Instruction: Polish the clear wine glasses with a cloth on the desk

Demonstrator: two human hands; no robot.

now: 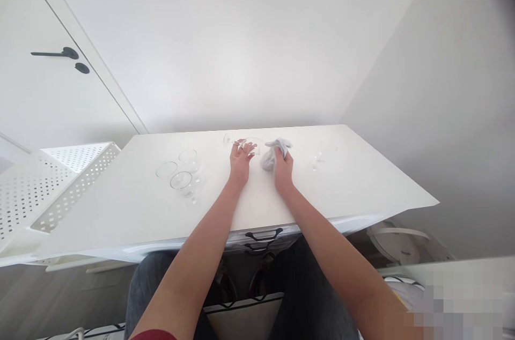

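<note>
My left hand [241,160] grips a clear stemmed wine glass [253,145], tipped on its side with its foot to the left and its bowl opening to the right. Close by on the right, my right hand [284,165] is closed around a bunched pale grey cloth [272,156]. A small gap separates cloth and glass rim. Several more stemmed glasses [182,180] are grouped on the white table top [257,200] left of my hands. To the right of the cloth, another faint clear glass [318,156] is on the table; its outline is hard to make out.
A white wall stands behind the table, with a door and dark handle [54,53] at far left. A perforated white rack [56,184] adjoins the table's left side. Dark drawer handles [263,235] sit under the front edge. A round white object [396,243] lies below at right.
</note>
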